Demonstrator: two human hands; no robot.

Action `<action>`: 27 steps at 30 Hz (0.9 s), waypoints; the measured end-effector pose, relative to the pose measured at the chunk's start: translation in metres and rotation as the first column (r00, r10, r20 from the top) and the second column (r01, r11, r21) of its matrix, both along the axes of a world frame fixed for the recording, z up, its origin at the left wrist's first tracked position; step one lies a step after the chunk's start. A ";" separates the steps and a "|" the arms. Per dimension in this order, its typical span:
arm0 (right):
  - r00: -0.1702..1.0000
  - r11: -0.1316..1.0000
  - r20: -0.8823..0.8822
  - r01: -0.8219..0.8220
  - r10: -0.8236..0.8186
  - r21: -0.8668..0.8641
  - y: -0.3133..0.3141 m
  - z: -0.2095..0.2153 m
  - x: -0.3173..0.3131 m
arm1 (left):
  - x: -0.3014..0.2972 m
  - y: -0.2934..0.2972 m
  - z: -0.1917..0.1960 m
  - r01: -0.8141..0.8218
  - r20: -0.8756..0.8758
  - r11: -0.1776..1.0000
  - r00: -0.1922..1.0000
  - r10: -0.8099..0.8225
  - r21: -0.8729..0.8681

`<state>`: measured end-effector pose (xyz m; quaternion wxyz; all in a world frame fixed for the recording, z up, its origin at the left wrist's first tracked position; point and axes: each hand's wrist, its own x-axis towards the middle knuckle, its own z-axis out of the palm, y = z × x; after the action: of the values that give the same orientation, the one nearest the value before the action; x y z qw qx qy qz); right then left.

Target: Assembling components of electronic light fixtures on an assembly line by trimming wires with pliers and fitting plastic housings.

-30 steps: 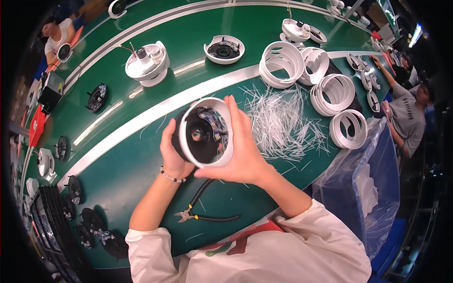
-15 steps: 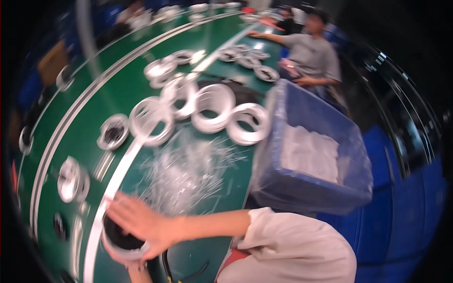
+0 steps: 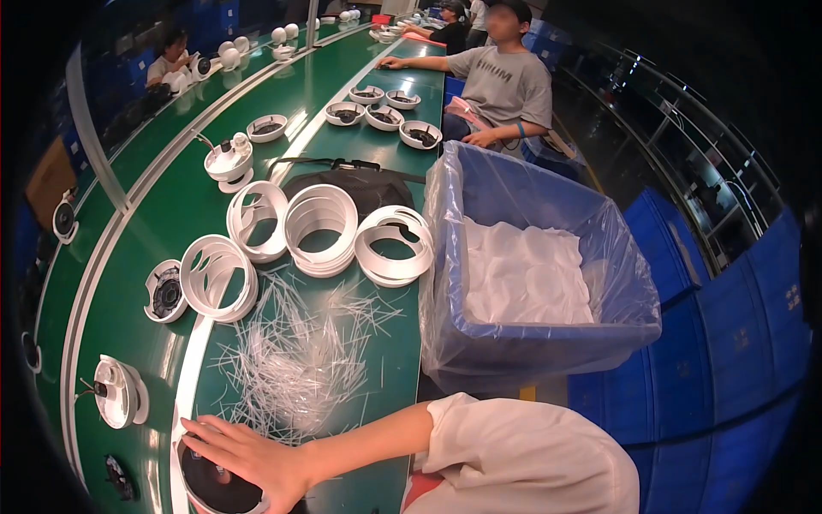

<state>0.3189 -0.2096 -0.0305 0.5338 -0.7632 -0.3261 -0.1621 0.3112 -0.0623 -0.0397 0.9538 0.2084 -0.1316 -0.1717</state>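
Note:
At the lower left, my right hand [image 3: 248, 461] spans a round white housing [image 3: 204, 480] with a black disc-shaped face. Its fingers spread over the black face towards the far rim, and the thumb lies at the near rim. The lower part of the housing is cut off by the picture's edge. My left hand is out of view. Just beyond the right hand lies a loose heap of thin clear plastic strips [image 3: 295, 360]. Stacked white rings [image 3: 218, 278] stand behind the heap, with more ring stacks [image 3: 321, 231] to their right.
A blue bin [image 3: 548, 330] lined with clear plastic stands at the right, holding white padded sheets [image 3: 522, 270]. White part-assembled units [image 3: 120, 391] sit on the green belt [image 3: 171, 223]. A dark bag [image 3: 368, 184] lies behind the rings. A co-worker [image 3: 505, 81] sits beyond the bin.
The view has shifted and sharpened, so the rings and bin appear lower and further left. My right hand has stayed on the housing. The left hand, partly visible beneath it before, has gone from view.

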 end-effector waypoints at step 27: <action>0.957 0.928 -0.067 0.291 -0.283 0.233 0.017 0.028 -0.026 | -0.019 0.019 -0.011 -0.408 -0.168 0.830 0.852 0.496 0.381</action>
<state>0.2925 -0.1928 -0.0022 0.5981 -0.7348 -0.1801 -0.2644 0.2920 -0.0434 -0.0505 0.9269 0.3666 0.0785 0.0152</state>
